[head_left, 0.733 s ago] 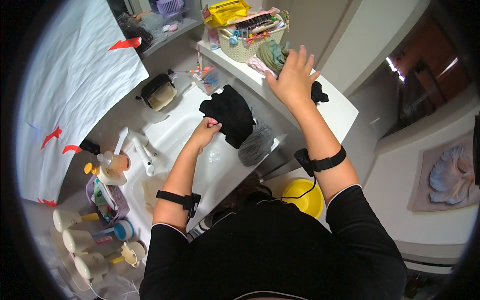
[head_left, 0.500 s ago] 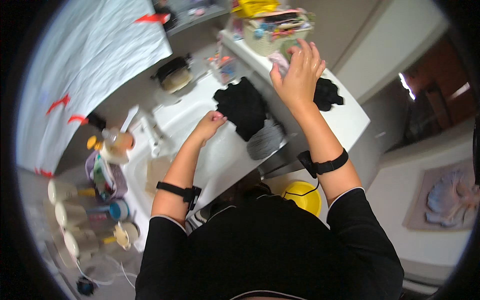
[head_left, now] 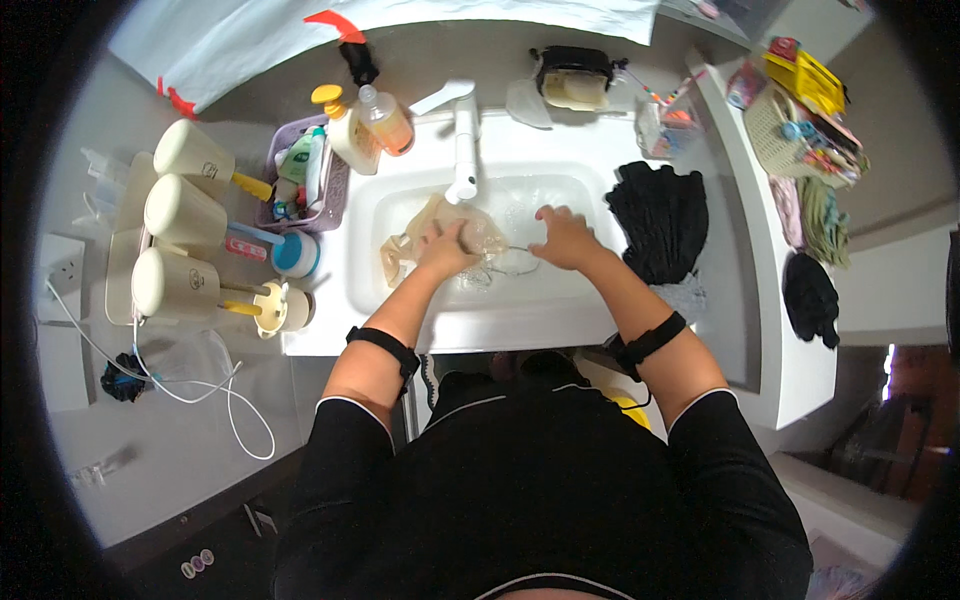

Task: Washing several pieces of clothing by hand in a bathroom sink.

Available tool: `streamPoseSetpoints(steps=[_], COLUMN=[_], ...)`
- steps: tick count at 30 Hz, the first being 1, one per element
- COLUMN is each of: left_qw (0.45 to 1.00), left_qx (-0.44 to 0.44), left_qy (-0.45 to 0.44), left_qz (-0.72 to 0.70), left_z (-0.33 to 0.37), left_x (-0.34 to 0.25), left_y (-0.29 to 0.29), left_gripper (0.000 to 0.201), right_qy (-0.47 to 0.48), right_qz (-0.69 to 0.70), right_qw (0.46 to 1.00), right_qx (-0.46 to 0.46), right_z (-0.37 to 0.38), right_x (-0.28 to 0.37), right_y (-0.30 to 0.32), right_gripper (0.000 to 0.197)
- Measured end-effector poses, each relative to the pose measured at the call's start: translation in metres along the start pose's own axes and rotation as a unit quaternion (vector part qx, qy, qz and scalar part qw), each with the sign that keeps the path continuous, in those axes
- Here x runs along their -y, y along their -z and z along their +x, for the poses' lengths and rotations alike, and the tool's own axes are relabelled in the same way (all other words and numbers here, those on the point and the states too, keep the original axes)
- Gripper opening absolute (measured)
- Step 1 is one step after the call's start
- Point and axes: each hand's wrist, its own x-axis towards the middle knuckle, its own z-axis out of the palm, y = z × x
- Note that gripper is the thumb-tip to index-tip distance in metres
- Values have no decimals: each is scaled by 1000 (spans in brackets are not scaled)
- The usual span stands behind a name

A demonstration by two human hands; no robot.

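A sheer beige cloth [head_left: 470,222] lies wet in the white sink [head_left: 600,318], below the tap. My left hand [head_left: 446,250] rests on it with its fingers spread, pressing down rather than gripping. Over the basin's right half is my right hand [head_left: 566,240], fingers apart and nothing visible in it. Between my hands the water [head_left: 515,262] ripples, and some fingertips are at or under its surface. The white tap [head_left: 463,150] points down into the basin behind my hands.
Black fabric [head_left: 660,220] and grey fabric [head_left: 688,295] lie on the sink's right edge. Pump bottles [head_left: 350,140] and a purple basket [head_left: 335,190] stand left. Wall-mounted cups [head_left: 185,215] stick out farther left. A raised white shelf [head_left: 790,370] at right carries a woven basket [head_left: 775,135] and cloths.
My view has turned from the right shelf to the sink. My right hand has come down from beside that shelf into the basin; my left has opened from a closed shape onto the beige cloth.
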Motion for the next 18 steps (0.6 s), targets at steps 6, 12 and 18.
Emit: streamPoseSetpoints(steps=[6,12,18], left_qw=[990,987,896], left_qx=[54,71,148], left_qy=[79,61,97], left_qz=[-99,-131,-408], left_z=[-10,-9,-29], left_x=[73,62,50], left_y=[-13,-35,-25], left_gripper=[72,38,37], right_qy=[9,-10,13], right_qz=[19,95,340], right_qw=[990,987,937], right_qx=[140,130,77], right_z=[40,77,79], right_x=[14,-2,5], right_y=[-55,-101,-143], right_gripper=[75,86,93])
